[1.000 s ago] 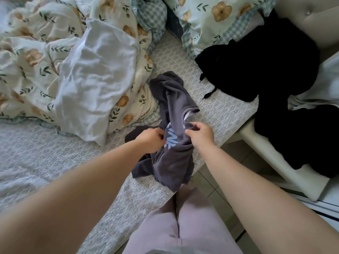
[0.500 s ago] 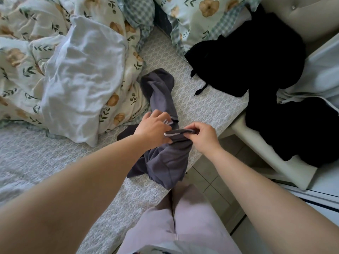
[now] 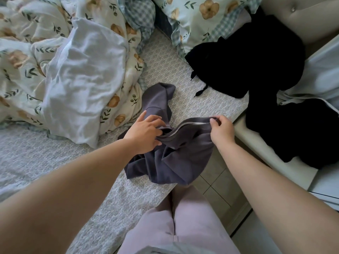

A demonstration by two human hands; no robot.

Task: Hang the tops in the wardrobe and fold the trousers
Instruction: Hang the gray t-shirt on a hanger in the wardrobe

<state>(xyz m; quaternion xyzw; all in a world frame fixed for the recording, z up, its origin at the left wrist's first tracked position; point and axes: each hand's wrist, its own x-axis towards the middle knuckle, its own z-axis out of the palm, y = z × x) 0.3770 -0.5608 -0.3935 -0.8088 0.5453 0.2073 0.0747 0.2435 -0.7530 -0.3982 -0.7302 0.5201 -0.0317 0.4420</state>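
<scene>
Grey garment (image 3: 172,154) crumpled at the near edge of the bed (image 3: 201,107), its lower part hanging over the side. Right hand (image 3: 221,130) pinches the garment's light-lined edge and holds it up. Left hand (image 3: 145,132) grips the same edge further left, fingers tucked into the fabric. Hands apart, the edge stretched between them. One end of the garment trails away beside the floral duvet (image 3: 82,70), far left. Black clothes (image 3: 247,57) heaped far right, partly off the bed.

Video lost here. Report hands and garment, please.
Left hand grips grey garment, right hand pinches its band. Garment crumpled at bed edge. Black clothes apart, no obstacle.
</scene>
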